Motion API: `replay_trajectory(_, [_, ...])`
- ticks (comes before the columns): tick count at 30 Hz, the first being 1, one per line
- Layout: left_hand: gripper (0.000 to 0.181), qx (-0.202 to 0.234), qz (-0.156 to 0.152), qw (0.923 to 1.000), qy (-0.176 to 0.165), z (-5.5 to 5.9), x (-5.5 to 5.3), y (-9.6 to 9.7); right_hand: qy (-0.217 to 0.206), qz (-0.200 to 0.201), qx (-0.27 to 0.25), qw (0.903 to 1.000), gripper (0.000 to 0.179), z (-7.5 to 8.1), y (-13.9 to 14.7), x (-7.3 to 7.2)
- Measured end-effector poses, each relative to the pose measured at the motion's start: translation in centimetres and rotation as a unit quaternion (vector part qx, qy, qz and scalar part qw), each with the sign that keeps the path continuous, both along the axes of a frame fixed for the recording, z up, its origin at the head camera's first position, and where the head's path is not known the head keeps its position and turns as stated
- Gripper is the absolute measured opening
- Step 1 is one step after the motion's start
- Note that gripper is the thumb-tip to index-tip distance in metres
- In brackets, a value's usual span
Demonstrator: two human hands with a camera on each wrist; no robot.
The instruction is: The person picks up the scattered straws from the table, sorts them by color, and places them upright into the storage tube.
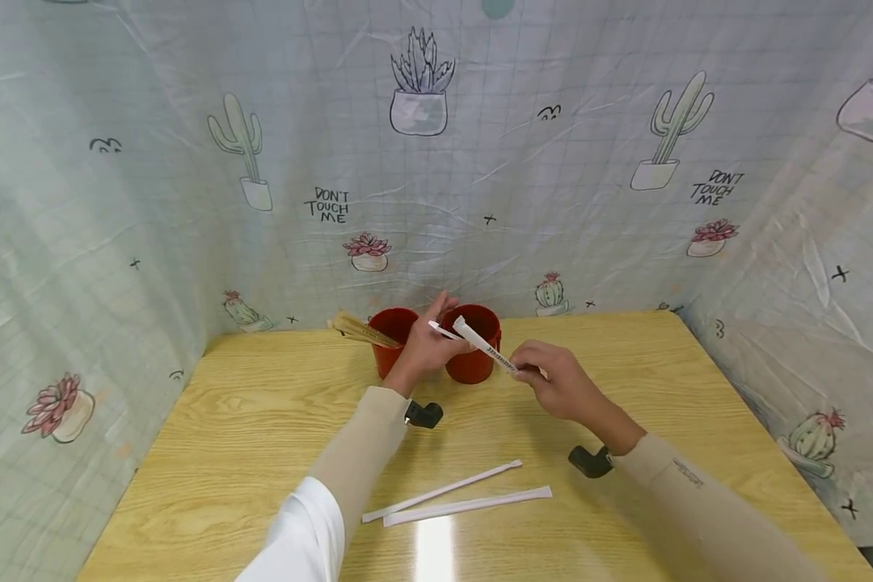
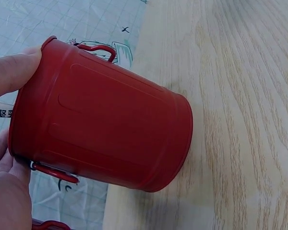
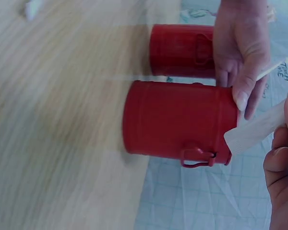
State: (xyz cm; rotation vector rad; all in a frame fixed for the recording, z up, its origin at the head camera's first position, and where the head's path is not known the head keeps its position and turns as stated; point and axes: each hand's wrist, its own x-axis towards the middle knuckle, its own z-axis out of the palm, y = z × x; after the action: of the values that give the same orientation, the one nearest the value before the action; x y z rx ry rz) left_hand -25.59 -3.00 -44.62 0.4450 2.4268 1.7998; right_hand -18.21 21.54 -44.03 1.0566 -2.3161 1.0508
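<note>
My left hand (image 1: 428, 349) grips the rim of the right-hand red bucket (image 1: 471, 370), its thumb (image 2: 19, 72) right at the rim in the left wrist view. Beside that hand, a thin white straw (image 1: 444, 330) slants out at the bucket's mouth. My right hand (image 1: 558, 380) pinches a white paper-wrapped straw (image 1: 483, 343) with printed lettering, held tilted. In the right wrist view, the far end of this wrapped straw (image 3: 252, 132) overlaps the bucket's rim. The inside of the bucket is partly hidden by the left hand.
A second red bucket (image 1: 382, 362) stands just to the left, with several brown wrapped sticks (image 1: 360, 327) leaning out of it. Two white wrapped straws (image 1: 473, 505) lie on the wooden table (image 1: 262, 453) near its front. A printed curtain (image 1: 480, 178) hangs behind the table.
</note>
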Motion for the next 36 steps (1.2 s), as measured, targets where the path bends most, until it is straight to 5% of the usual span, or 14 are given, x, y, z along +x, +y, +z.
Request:
replay_trajectory(26, [0.103,0.015,-0.005,0.9999,0.002,-0.1,-0.1,0.0,-0.015,-0.029,-0.078,0.9964,0.01,2.4,-4.8,-4.8])
replay_trajectory(36, [0.102,0.021,-0.011,0.9997,0.009,0.0,-0.2,0.0,-0.065,-0.055,-0.039,0.9956,0.008,1.9,-5.6,-6.6])
